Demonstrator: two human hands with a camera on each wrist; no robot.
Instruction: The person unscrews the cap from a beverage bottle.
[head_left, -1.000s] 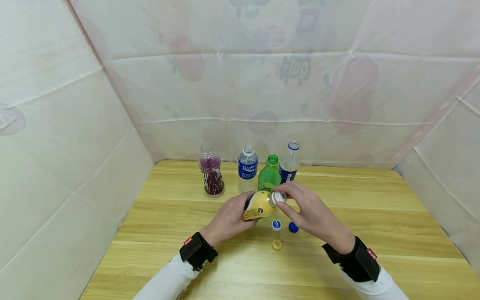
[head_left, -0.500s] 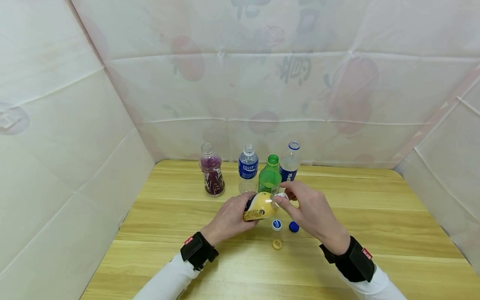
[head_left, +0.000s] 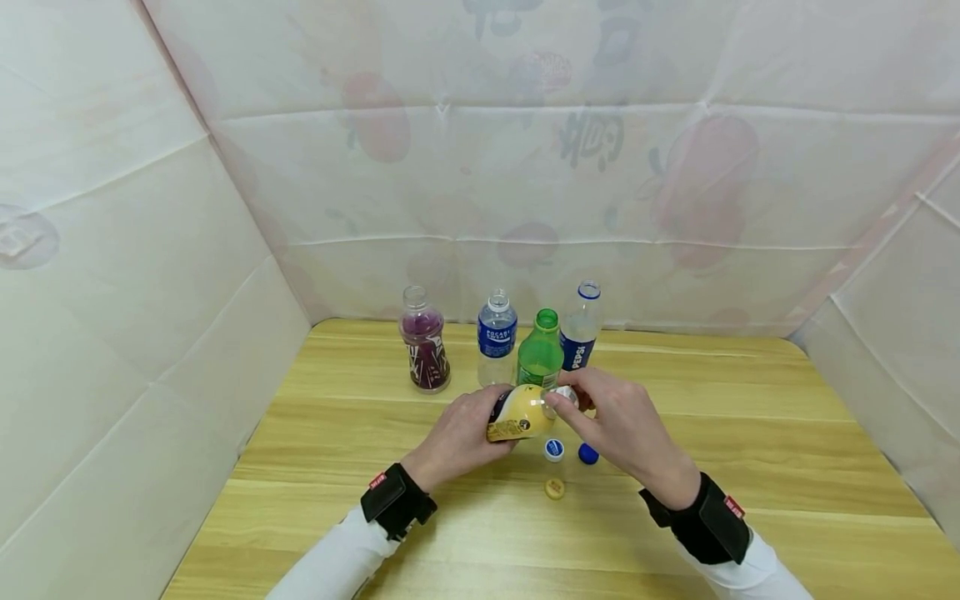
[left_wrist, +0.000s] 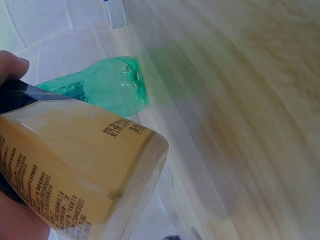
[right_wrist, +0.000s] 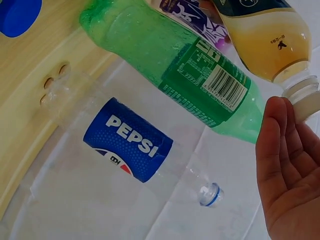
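Note:
My left hand (head_left: 461,429) grips a yellow-labelled drink bottle (head_left: 519,414), tilted with its neck toward the right. At the neck, the fingers and thumb of my right hand (head_left: 622,421) pinch a white cap (right_wrist: 309,104), which is partly covered by the fingers in the head view. Just behind the held bottle stands an uncapped green bottle (head_left: 540,350). Beside it is an uncapped Pepsi bottle (head_left: 579,333). Nearer me lie a white-and-blue cap (head_left: 553,450), a blue cap (head_left: 588,453) and a yellow cap (head_left: 554,488).
Farther left stand an uncapped Pocari Sweat bottle (head_left: 497,337) and an uncapped bottle with a dark, purple-patterned label (head_left: 425,350). The wooden table (head_left: 337,517) ends at a white printed cloth wall (head_left: 465,183) behind the bottles.
My right hand has turned about the white cap, its fingers shifting slightly at the bottle's neck. My left hand and the standing bottles stay practically where they were.

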